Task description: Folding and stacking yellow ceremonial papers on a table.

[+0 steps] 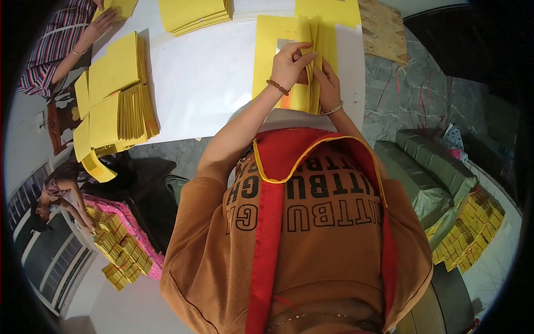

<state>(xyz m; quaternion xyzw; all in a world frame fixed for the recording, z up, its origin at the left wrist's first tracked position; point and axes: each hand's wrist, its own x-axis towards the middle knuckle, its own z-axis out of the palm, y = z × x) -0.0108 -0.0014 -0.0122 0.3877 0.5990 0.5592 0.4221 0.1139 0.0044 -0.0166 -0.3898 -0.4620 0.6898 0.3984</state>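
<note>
A stack of yellow paper sheets (268,67) lies on the white table in front of me, with some sheets raised on edge along its right side. My left hand (291,65), wearing a bead bracelet, is closed in a pinch at the raised sheets, over a small silvery patch and an orange-red mark on the paper. My right hand (329,83), with a bangle at its wrist, holds the same raised sheets from the right. Part of its fingers is hidden behind the paper.
Yellow paper stacks (114,67) cover the white table's (194,78) left side, and another stack (196,15) lies at its far edge. A co-worker's hand (103,25) handles paper at far left. Another person stands by yellow bundles (119,245). Green wrapped packages (428,167) sit at right.
</note>
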